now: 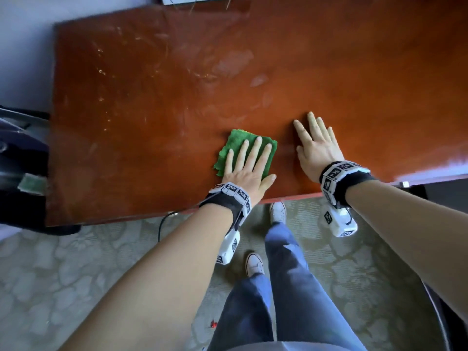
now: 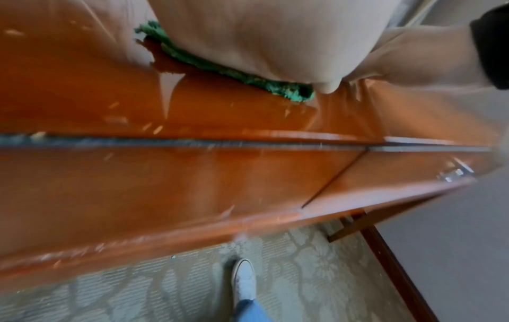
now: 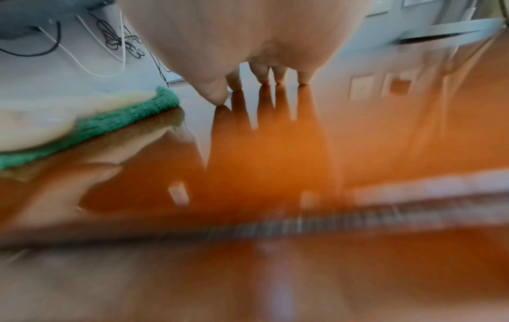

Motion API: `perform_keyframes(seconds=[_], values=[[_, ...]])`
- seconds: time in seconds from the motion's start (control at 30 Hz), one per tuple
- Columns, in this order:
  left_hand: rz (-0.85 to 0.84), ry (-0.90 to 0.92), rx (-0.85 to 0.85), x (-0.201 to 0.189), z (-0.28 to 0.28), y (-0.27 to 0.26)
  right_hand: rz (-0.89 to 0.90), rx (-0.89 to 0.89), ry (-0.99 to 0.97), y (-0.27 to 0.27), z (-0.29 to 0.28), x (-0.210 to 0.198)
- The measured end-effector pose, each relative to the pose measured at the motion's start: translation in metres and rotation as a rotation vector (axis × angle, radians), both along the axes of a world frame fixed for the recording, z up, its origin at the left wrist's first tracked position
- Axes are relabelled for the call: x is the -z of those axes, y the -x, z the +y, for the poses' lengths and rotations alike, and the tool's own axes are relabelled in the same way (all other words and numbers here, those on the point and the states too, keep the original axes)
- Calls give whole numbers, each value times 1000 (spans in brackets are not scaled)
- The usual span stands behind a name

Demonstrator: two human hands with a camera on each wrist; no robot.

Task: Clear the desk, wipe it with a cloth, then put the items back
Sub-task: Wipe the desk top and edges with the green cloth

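Your forearms reach over the carpet to the near edge of the table (image 1: 152, 97). Your left hand (image 1: 249, 165) lies flat with straight fingers on the green cloth (image 1: 236, 145), pressing it to the wood near the front edge; your right hand (image 1: 316, 145) rests beside it, fingers spread on bare wood, holding nothing. Dull smears show farther back and to the left. Keep the whole palm down on the cloth, sweep in overlapping passes toward those smears, and lean on the right hand for balance.
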State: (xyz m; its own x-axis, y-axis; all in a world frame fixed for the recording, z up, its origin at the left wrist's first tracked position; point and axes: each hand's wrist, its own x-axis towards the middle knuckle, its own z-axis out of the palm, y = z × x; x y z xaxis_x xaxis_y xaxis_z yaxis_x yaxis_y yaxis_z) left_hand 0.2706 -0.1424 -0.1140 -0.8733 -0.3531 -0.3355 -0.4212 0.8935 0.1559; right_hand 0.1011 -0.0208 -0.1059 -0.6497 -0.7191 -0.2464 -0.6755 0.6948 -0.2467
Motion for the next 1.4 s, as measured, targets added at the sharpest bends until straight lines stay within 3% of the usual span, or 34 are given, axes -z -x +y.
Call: perform_keyframes(seconds=[0.47,0.63,0.8,0.93,1.17,1.4], values=[[-11,-47,-242,-3,-117,171,-91,-124,-58,130,-95,-5],[-29,-7,-229,-7,-109,164,-109,-150,-62,152,-115,-7],[-107,-61,-60,-13,-42,114,-90,-150,-60,157,-124,-7],[-160,-115,-72,-10,-21,104,-58,-156,-63,161,-130,-3],[-101,-67,-211,-9,-61,165,-34,-172,-61,180,-148,-3],[-68,-79,-348,-6,-115,231,-88,-76,-100,200,-197,-9]])
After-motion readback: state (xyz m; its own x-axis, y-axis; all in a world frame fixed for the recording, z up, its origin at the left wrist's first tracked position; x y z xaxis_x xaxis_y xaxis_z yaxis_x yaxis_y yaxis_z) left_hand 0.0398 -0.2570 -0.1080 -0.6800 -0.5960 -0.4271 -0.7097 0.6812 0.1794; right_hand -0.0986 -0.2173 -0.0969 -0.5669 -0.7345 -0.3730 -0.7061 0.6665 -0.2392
